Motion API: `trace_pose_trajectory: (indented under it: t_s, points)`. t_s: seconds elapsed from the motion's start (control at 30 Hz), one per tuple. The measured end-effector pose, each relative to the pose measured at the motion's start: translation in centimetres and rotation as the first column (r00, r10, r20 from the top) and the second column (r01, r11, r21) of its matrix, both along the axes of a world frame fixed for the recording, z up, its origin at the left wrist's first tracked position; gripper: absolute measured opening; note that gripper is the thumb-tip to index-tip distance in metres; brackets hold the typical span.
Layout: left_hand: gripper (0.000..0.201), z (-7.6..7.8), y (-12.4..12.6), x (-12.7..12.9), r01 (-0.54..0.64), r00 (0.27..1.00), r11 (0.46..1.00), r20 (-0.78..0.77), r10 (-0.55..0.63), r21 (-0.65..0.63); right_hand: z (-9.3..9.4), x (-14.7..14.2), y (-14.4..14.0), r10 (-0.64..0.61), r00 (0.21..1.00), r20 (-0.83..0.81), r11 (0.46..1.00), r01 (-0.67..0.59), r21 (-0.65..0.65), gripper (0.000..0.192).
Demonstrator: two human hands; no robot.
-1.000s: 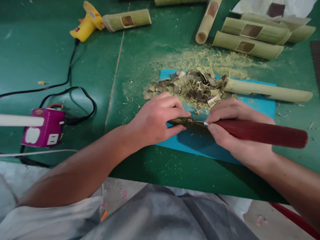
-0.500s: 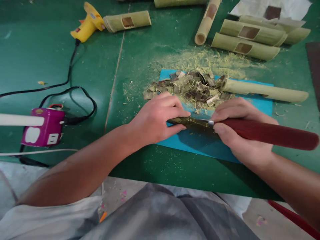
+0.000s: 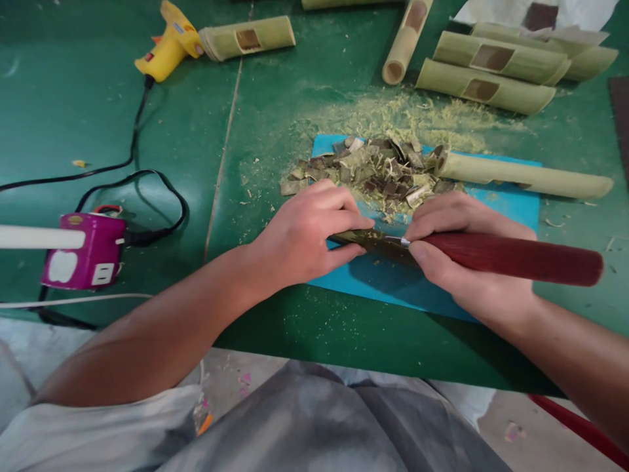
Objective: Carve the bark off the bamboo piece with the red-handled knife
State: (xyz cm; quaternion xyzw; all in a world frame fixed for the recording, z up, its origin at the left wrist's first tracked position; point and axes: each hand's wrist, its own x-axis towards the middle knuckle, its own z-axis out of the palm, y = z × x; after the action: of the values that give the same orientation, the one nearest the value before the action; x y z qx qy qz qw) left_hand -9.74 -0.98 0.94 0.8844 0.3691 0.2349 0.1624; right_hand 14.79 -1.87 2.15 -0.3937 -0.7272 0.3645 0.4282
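Returning leftward: red-handled knife [image 3: 511, 257].

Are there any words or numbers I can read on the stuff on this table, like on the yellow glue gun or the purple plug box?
No text can be read.
Yellow glue gun: small label patches, too blurred to read.
Purple plug box: a round sticker and white panels, nothing legible.
Red-handled knife in the right hand and the dark strip under the left hand: no markings visible.
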Motion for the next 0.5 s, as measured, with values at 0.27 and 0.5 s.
trace_pose_trajectory:
  t_s: [0.27,0.5]
  points:
    - [0.025,0.0,0.1,-0.2,0.014,1.000,1.000,0.003,-0.014,0.007,-0.3,0.2,-0.3,-0.020,1.000,-0.003,0.996,0.020,0.089,0.013]
    - [0.025,0.0,0.0,-0.1,0.012,1.000,1.000,0.004,-0.012,0.010,-0.9,0.5,-0.3,-0.033,0.999,-0.040,0.995,0.037,0.090,0.012]
